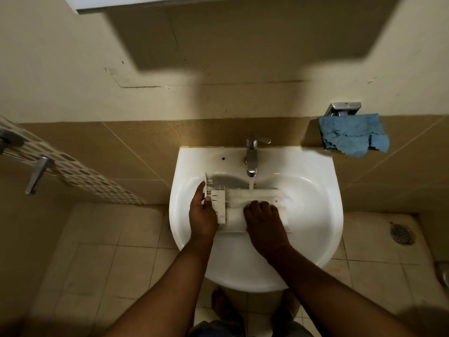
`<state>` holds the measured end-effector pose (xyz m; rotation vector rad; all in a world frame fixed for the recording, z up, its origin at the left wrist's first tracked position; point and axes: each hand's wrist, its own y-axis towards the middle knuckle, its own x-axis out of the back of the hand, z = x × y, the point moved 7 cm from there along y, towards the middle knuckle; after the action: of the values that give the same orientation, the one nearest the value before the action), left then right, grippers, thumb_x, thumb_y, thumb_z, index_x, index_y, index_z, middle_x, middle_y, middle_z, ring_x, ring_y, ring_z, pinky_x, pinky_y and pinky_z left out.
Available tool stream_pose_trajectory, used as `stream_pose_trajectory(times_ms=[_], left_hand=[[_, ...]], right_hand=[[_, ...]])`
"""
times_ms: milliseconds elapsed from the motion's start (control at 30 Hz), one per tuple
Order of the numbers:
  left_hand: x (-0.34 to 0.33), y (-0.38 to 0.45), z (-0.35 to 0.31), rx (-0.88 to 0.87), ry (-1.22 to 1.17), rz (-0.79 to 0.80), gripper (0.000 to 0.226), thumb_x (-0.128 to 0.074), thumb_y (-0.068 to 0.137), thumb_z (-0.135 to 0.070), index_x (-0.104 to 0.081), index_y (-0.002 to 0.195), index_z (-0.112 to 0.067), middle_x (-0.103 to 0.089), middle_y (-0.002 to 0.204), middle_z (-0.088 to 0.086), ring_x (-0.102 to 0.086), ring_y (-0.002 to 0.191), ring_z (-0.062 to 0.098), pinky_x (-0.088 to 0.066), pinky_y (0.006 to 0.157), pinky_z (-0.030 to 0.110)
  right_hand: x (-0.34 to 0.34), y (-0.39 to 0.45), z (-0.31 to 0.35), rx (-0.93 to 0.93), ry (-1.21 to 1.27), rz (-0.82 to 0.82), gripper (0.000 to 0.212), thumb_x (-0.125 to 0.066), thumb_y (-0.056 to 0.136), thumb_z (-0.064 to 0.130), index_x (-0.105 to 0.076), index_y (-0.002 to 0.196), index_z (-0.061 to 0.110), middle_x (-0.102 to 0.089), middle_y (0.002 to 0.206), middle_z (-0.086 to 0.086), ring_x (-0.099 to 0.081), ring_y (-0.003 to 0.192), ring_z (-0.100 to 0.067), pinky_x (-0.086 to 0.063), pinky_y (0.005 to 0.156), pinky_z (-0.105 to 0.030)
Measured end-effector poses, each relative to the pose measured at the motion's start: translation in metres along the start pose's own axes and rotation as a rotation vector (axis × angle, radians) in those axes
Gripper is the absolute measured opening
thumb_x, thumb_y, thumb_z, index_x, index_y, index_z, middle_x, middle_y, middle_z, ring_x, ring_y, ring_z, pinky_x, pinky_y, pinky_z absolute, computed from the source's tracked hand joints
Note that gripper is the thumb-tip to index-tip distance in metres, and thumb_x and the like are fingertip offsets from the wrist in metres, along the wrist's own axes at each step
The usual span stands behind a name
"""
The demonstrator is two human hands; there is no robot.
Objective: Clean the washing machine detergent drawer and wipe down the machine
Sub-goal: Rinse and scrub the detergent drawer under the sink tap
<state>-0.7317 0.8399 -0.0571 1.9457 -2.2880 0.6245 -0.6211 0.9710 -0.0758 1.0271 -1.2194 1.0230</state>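
Tiled bathroom: white sink (315,171) on a beige wall, tap (251,156) running, blue cloth (352,135) hanging far right. The detergent drawer (233,203) lies in the basin, long axis left–right, front panel leftward. Left hand (202,215) grips the panel end; right hand (263,220), fingers curled, presses its middle.

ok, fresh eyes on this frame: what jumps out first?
The white plastic detergent drawer lying across the white ceramic basin at centre, under water running from the chrome tap. The left hand holds the drawer's left end while the right hand presses on its middle. A crumpled blue cloth hangs from a metal holder on the wall, upper right.
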Motion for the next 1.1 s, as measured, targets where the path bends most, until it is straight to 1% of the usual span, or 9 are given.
stream_pose_trajectory(times_ms=[133,167,267,400,533,733,900,967,1100], left_hand=[[0.016,-0.009,-0.009,-0.047,-0.048,-0.065,0.040,-0.042,0.104,-0.009,-0.049,0.142,-0.020,-0.060,0.125,-0.003,-0.060,0.108,0.017,-0.050,0.088,0.017],[0.018,-0.012,-0.009,-0.069,-0.048,-0.074,0.040,-0.042,0.104,-0.010,-0.049,0.142,-0.021,-0.060,0.125,-0.004,-0.060,0.110,0.018,-0.050,0.089,0.018],[0.027,-0.017,-0.008,-0.124,-0.023,-0.099,0.040,-0.043,0.104,-0.013,-0.049,0.142,-0.024,-0.059,0.133,-0.003,-0.057,0.121,0.021,-0.047,0.105,0.040],[0.042,-0.026,-0.016,-0.206,0.023,-0.143,0.038,-0.044,0.103,-0.014,-0.051,0.139,-0.026,-0.053,0.140,-0.011,-0.049,0.129,0.005,-0.041,0.111,0.039],[0.051,-0.041,-0.021,-0.200,-0.010,-0.206,0.041,-0.046,0.102,-0.012,-0.052,0.136,-0.033,-0.054,0.139,-0.013,-0.051,0.127,0.010,-0.042,0.110,0.042],[0.056,-0.073,-0.028,-0.228,-0.047,-0.280,0.041,-0.044,0.102,-0.010,-0.053,0.136,-0.030,-0.055,0.139,-0.007,-0.051,0.128,0.011,-0.044,0.108,0.040],[0.062,-0.098,-0.029,-0.238,-0.105,-0.400,0.041,-0.043,0.103,-0.014,-0.051,0.137,-0.037,-0.055,0.137,-0.006,-0.053,0.126,0.012,-0.046,0.105,0.036],[0.064,-0.104,-0.026,-0.196,-0.141,-0.461,0.041,-0.044,0.104,-0.017,-0.050,0.135,-0.044,-0.056,0.135,-0.006,-0.055,0.123,0.015,-0.049,0.101,0.038],[0.055,-0.111,-0.022,-0.085,-0.236,-0.499,0.038,-0.045,0.103,-0.019,-0.052,0.130,-0.045,-0.059,0.130,-0.006,-0.061,0.113,0.016,-0.052,0.097,0.046]], right_hand=[[0.011,-0.010,-0.038,-0.177,0.205,-0.058,0.072,-0.085,0.060,0.043,-0.059,0.119,0.011,-0.055,0.119,-0.012,-0.053,0.102,-0.034,-0.050,0.084,-0.044],[0.011,-0.017,-0.047,-0.260,0.239,-0.068,0.075,-0.084,0.062,0.046,-0.058,0.122,0.011,-0.053,0.122,-0.012,-0.051,0.105,-0.033,-0.050,0.086,-0.044],[0.000,-0.039,-0.057,-0.535,0.544,-0.098,0.076,-0.084,0.068,0.040,-0.051,0.130,0.011,-0.045,0.124,-0.012,-0.047,0.109,-0.032,-0.047,0.092,-0.043],[-0.020,-0.051,-0.052,-0.911,1.159,-0.086,0.058,-0.075,0.083,0.016,-0.042,0.129,0.011,-0.035,0.128,-0.010,-0.051,0.112,-0.031,-0.046,0.097,-0.039],[-0.022,-0.048,-0.049,-1.205,1.387,-0.008,0.051,-0.070,0.086,0.009,-0.041,0.128,0.004,-0.028,0.138,-0.016,-0.050,0.117,-0.037,-0.046,0.095,-0.037],[-0.030,-0.048,-0.056,-1.191,1.430,0.118,0.060,-0.071,0.086,0.017,-0.038,0.135,0.006,-0.032,0.141,-0.014,-0.050,0.116,-0.034,-0.045,0.094,-0.034],[-0.044,-0.047,-0.027,-1.190,1.941,0.301,0.035,-0.060,0.096,0.021,-0.048,0.123,0.002,-0.053,0.121,-0.016,-0.059,0.104,-0.026,-0.051,0.091,-0.039],[-0.033,-0.042,-0.011,-1.087,2.062,0.443,0.023,-0.052,0.101,0.025,-0.053,0.116,0.008,-0.056,0.114,-0.015,-0.060,0.099,-0.026,-0.049,0.088,-0.039],[-0.021,-0.027,0.004,-0.960,2.080,0.536,0.029,-0.048,0.102,0.028,-0.047,0.129,0.016,-0.045,0.134,-0.014,-0.046,0.130,-0.032,-0.043,0.095,-0.044]])
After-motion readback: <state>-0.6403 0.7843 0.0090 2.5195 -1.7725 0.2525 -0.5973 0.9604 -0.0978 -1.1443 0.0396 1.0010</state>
